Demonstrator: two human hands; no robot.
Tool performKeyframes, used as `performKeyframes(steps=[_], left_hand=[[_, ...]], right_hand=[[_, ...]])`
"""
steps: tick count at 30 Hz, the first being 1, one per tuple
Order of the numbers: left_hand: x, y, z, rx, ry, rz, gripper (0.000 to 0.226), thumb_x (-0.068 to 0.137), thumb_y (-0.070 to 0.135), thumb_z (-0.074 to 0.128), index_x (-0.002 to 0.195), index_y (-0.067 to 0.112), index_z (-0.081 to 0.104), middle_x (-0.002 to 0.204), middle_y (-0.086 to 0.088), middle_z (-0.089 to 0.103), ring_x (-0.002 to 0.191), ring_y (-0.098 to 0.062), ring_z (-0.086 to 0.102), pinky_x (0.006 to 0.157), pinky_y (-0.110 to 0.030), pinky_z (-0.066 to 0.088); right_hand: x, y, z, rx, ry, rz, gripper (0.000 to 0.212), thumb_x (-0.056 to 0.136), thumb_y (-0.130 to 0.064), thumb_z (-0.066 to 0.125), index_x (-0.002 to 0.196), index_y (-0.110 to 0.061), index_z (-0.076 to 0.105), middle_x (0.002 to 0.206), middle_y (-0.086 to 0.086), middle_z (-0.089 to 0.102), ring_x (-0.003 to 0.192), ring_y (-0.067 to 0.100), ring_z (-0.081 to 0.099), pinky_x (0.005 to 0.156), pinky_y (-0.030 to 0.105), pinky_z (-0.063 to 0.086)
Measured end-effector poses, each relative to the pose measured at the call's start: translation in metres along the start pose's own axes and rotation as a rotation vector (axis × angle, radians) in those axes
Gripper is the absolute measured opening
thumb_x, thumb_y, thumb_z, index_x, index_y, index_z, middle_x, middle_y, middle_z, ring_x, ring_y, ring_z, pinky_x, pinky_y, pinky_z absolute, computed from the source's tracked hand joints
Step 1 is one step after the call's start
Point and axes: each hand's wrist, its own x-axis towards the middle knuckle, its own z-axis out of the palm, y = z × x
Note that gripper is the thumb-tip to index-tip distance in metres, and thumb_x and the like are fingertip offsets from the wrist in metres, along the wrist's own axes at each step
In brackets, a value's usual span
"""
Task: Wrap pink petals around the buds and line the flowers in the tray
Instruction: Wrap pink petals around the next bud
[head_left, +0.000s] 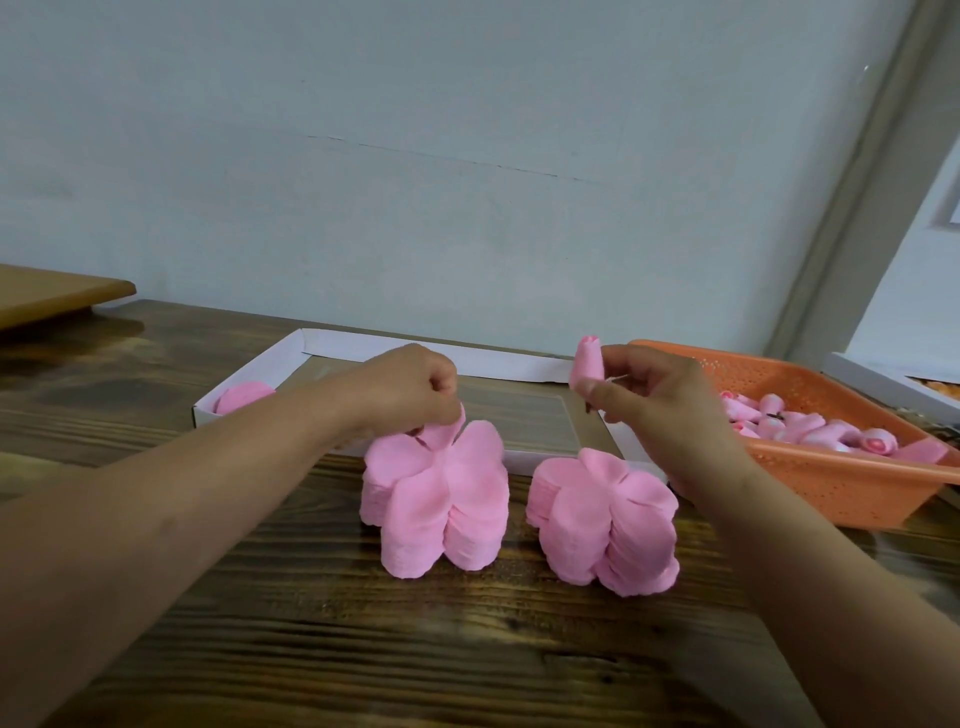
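Two stacks of pink petal sheets stand on the wooden table, the left stack (439, 501) and the right stack (605, 517). My left hand (410, 387) pinches the top petal sheet (441, 434) of the left stack and lifts its edge. My right hand (660, 405) holds a pink bud (587, 364) upright between thumb and fingers, above the right stack. Behind the stacks lies a white tray (395, 348) with one finished pink flower (241, 396) in its left corner.
An orange plastic basket (831, 483) at the right holds several pink buds (810, 428). A white box edge (883, 376) shows behind the basket. A wooden board (52, 293) juts in at the far left. The wall rises just behind the tray.
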Motion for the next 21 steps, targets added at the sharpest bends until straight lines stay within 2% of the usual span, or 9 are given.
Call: performKeyframes(steps=[3, 7, 10, 14, 18, 21], left_hand=[[-0.001, 0.004, 0.005, -0.491, -0.066, -0.175, 0.042, 0.087, -0.001, 0.051, 0.049, 0.015, 0.052, 0.053, -0.004, 0.049, 0.048, -0.016, 0.042, 0.05, -0.022, 0.034], [-0.003, 0.011, 0.012, -0.872, -0.063, -0.239, 0.026, 0.09, 0.004, 0.051, 0.064, 0.008, 0.056, 0.055, -0.008, 0.058, 0.046, -0.018, 0.052, 0.051, -0.023, 0.044], [-0.006, 0.016, 0.02, -1.036, -0.092, -0.246, 0.018, 0.094, 0.01, 0.05, 0.081, 0.004, 0.06, 0.067, -0.012, 0.069, 0.054, -0.021, 0.066, 0.051, -0.028, 0.056], [-0.009, 0.019, 0.03, -1.239, -0.143, -0.232, 0.025, 0.098, 0.02, 0.045, 0.092, 0.001, 0.061, 0.084, -0.017, 0.073, 0.069, -0.023, 0.072, 0.062, -0.035, 0.059], [-0.015, 0.021, 0.035, -1.353, -0.18, -0.229, 0.04, 0.087, 0.015, 0.049, 0.121, -0.006, 0.054, 0.11, -0.025, 0.067, 0.09, -0.031, 0.07, 0.079, -0.043, 0.057], [-0.016, 0.02, 0.037, -1.4, -0.148, -0.229, 0.042, 0.08, 0.02, 0.055, 0.117, -0.002, 0.055, 0.107, -0.024, 0.069, 0.085, -0.03, 0.072, 0.076, -0.042, 0.059]], right_hand=[[-0.004, -0.008, 0.009, 0.192, -0.02, 0.045, 0.015, 0.079, 0.0, 0.066, 0.082, -0.014, 0.069, 0.066, 0.002, 0.07, 0.062, 0.013, 0.064, 0.058, 0.022, 0.049], [-0.009, -0.015, 0.017, 0.358, -0.045, 0.059, 0.018, 0.078, 0.007, 0.065, 0.094, 0.0, 0.064, 0.079, 0.009, 0.072, 0.072, 0.019, 0.067, 0.063, 0.024, 0.051], [-0.012, -0.018, 0.018, 0.367, -0.029, 0.022, 0.019, 0.077, 0.007, 0.067, 0.095, 0.001, 0.064, 0.084, 0.011, 0.073, 0.077, 0.018, 0.068, 0.065, 0.02, 0.051], [-0.015, -0.015, 0.017, 0.343, -0.001, 0.024, 0.019, 0.079, 0.005, 0.067, 0.096, -0.002, 0.064, 0.09, 0.012, 0.072, 0.082, 0.02, 0.069, 0.068, 0.025, 0.054], [-0.017, -0.008, 0.017, 0.348, 0.016, 0.075, 0.021, 0.08, 0.005, 0.067, 0.098, -0.003, 0.063, 0.092, 0.013, 0.072, 0.086, 0.026, 0.07, 0.079, 0.04, 0.056], [-0.018, -0.006, 0.018, 0.341, 0.005, 0.086, 0.021, 0.079, 0.003, 0.068, 0.098, -0.004, 0.064, 0.091, 0.012, 0.073, 0.087, 0.028, 0.07, 0.08, 0.041, 0.057]])
